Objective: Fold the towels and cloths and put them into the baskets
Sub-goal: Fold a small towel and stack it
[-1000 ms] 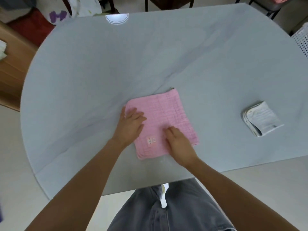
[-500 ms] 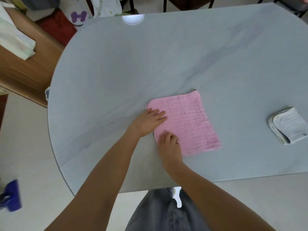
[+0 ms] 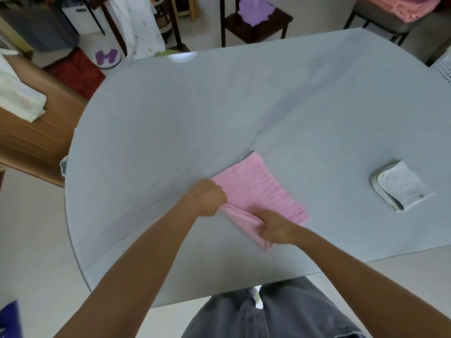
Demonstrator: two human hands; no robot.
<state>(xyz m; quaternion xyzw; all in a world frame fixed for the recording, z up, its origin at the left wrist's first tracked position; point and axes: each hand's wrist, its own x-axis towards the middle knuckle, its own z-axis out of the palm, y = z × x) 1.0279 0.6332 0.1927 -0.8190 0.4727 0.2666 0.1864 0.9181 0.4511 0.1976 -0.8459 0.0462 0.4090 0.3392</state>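
A purple "H" (image 3: 106, 56) shows on a white container in the upper left of the frame; the tag on the folded white cloth (image 3: 400, 185) at right is too small to read. The pink cloth (image 3: 258, 191) lies at lower centre of the grey table (image 3: 170, 123), its long axis running from lower left to upper right. Half a second ago both hands lay on it; now the left hand (image 3: 207, 197) and right hand (image 3: 274, 226) pinch its near edge, bunched and lifted.

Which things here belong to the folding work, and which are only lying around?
Belongs to the job:
pink cloth, gripped along its near edge by left hand and right hand
folded white cloth
white basket, at frame edge

Just lying about:
purple cloth on chair
red box
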